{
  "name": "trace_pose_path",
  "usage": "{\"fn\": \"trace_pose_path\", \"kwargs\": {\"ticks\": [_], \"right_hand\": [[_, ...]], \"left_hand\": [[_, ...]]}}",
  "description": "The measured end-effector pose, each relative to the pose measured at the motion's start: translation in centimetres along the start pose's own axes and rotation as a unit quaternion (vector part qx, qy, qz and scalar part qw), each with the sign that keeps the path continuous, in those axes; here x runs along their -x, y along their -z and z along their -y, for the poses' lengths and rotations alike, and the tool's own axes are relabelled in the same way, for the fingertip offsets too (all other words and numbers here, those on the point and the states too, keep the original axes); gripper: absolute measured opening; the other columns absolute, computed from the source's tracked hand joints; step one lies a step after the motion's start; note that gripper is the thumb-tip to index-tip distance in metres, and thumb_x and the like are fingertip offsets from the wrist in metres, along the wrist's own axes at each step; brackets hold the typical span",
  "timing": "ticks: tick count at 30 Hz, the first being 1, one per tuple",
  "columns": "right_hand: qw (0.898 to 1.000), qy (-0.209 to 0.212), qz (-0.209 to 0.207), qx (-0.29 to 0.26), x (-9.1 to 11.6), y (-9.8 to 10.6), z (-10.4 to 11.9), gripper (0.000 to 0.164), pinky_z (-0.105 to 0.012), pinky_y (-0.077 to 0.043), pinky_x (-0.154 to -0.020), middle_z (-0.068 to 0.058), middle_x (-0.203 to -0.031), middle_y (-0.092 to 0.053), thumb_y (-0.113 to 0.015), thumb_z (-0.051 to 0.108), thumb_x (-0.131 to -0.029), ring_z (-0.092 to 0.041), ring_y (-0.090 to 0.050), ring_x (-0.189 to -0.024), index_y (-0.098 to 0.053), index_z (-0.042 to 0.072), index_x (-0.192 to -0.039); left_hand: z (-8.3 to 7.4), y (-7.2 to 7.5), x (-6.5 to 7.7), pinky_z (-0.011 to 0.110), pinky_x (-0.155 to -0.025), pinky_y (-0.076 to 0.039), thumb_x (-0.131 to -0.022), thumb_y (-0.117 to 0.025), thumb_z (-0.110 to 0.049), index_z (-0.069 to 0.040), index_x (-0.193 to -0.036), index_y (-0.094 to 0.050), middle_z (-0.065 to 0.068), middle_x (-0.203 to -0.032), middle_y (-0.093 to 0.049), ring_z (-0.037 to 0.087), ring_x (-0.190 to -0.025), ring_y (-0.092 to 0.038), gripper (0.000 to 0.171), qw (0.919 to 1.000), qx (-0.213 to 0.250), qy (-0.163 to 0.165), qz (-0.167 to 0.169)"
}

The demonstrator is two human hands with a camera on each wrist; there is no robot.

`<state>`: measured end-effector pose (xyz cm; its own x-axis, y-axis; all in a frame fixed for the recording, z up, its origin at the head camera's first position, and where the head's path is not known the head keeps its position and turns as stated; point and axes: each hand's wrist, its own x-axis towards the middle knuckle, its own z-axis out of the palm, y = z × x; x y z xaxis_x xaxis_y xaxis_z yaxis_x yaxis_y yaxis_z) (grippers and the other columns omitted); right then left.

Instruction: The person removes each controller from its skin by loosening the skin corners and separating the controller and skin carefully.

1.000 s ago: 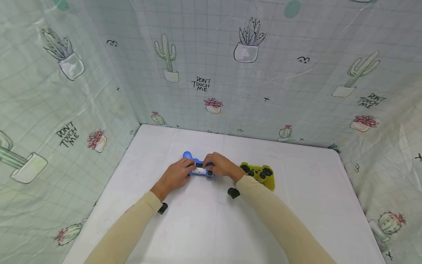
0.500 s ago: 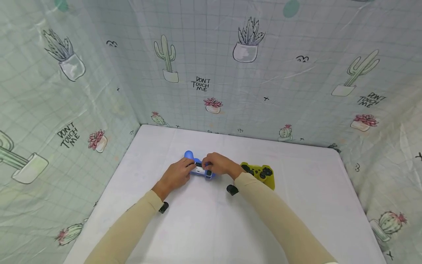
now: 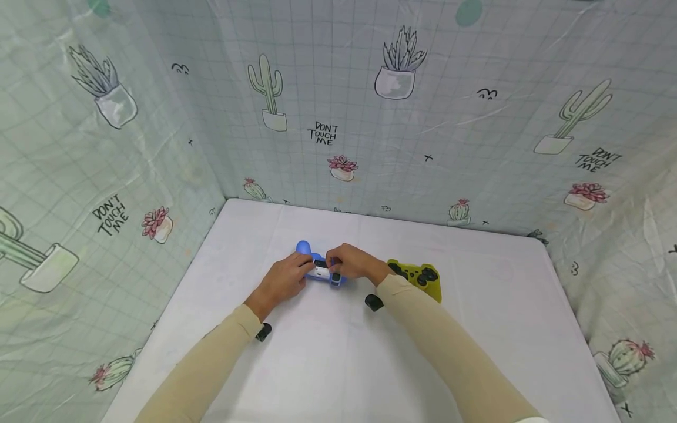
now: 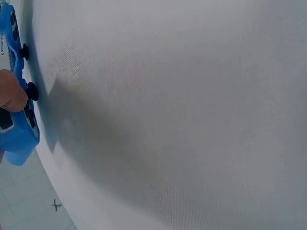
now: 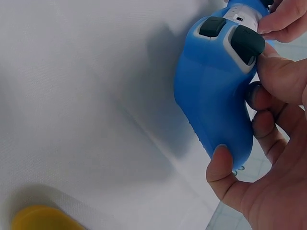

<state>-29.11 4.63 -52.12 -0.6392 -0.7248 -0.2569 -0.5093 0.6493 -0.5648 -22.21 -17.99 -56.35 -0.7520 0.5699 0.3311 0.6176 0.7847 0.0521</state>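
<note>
Both hands are on a blue game controller (image 3: 320, 272) just left of the table's middle. It is tilted so the edge with its white strip and dark triggers shows in the head view. My left hand (image 3: 282, 278) grips its left part; the left thumb (image 4: 13, 93) lies across it beside a thumbstick in the left wrist view. With curled fingers, my right hand (image 3: 351, 261) holds the other end. In the right wrist view its thumb (image 5: 283, 79) presses beside a dark trigger (image 5: 246, 44), and one fingertip (image 5: 221, 155) touches the blue grip. White shows around the triggers.
A yellow game controller (image 3: 431, 282) with dark buttons lies right of the blue one, partly behind the right forearm. Black wrist cameras (image 3: 374, 302) hang under both wrists. Patterned sheets (image 3: 365, 129) wall in the white table (image 3: 497, 305).
The blue controller has shifted slightly rightward and tilted a little. My right fingers have moved slightly along its trigger edge. The left hand keeps its hold.
</note>
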Motion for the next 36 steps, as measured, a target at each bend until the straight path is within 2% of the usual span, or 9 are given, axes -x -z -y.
{"fn": "trace_pose_path", "kwargs": {"ticks": [4, 10, 15, 23, 29, 36], "right_hand": [[1.0, -0.003, 0.004, 0.011, 0.0, 0.0, 0.1, 0.011, -0.028, -0.045, -0.08, 0.002, -0.09, -0.063, -0.064, 0.013, -0.103, -0.013, -0.055, -0.085, -0.065, 0.014, -0.092], [0.999, -0.032, 0.01, 0.03, 0.3, 0.0, 0.5, 0.015, -0.029, -0.04, -0.08, 0.002, -0.088, -0.059, -0.059, 0.018, -0.107, -0.016, -0.047, -0.094, -0.061, 0.016, -0.092], [0.999, -0.046, 0.007, 0.018, 0.5, -0.1, 0.5, 0.015, -0.029, -0.039, -0.077, 0.001, -0.088, -0.056, -0.054, 0.016, -0.108, -0.018, -0.045, -0.095, -0.059, 0.015, -0.094], [0.999, -0.032, -0.011, -0.027, 0.6, -0.1, -0.3, 0.019, -0.03, -0.036, -0.079, 0.001, -0.085, -0.054, -0.051, 0.013, -0.108, -0.019, -0.044, -0.094, -0.058, 0.013, -0.09], [0.996, -0.044, 0.002, -0.077, 0.7, -0.2, -0.9, 0.019, -0.034, -0.036, -0.086, 0.001, -0.085, -0.053, -0.051, 0.015, -0.109, -0.019, -0.047, -0.098, -0.058, 0.014, -0.091], [0.995, -0.022, 0.009, -0.099, 1.0, 0.0, -0.8, 0.02, -0.028, -0.038, -0.078, 0.001, -0.083, -0.052, -0.05, 0.01, -0.106, -0.015, -0.049, -0.084, -0.058, 0.012, -0.088]], "left_hand": [[0.0, 0.0, -0.1, 0.035, -0.093, -0.062, -0.08, -0.085, -0.006, -0.011, -0.114, -0.077, 0.005, -0.124, -0.072, 0.023, -0.114, -0.067, 0.035, 1.0, -0.006, -0.001, 0.002], [0.1, 0.1, -0.3, 0.035, -0.093, -0.062, -0.079, -0.086, -0.005, -0.012, -0.112, -0.077, 0.004, -0.121, -0.073, 0.022, -0.111, -0.067, 0.035, 1.0, -0.005, -0.005, 0.001], [-0.1, 0.2, -0.5, 0.035, -0.095, -0.061, -0.079, -0.086, -0.004, -0.012, -0.113, -0.077, 0.004, -0.12, -0.073, 0.022, -0.112, -0.067, 0.035, 1.0, 0.002, -0.003, 0.005], [-0.2, 0.0, -0.8, 0.035, -0.098, -0.059, -0.08, -0.083, -0.001, -0.011, -0.114, -0.076, 0.004, -0.118, -0.073, 0.023, -0.112, -0.067, 0.036, 0.9998, 0.01, 0.009, 0.014], [-0.2, 0.1, -0.8, 0.036, -0.102, -0.058, -0.082, -0.081, 0.001, -0.01, -0.116, -0.076, 0.005, -0.118, -0.073, 0.024, -0.114, -0.067, 0.035, 0.9993, 0.023, 0.016, 0.025], [-0.1, 0.2, -1.0, 0.034, -0.1, -0.058, -0.083, -0.082, -0.002, -0.011, -0.116, -0.077, 0.003, -0.117, -0.073, 0.022, -0.113, -0.067, 0.035, 0.9986, 0.025, 0.024, 0.04]]}}
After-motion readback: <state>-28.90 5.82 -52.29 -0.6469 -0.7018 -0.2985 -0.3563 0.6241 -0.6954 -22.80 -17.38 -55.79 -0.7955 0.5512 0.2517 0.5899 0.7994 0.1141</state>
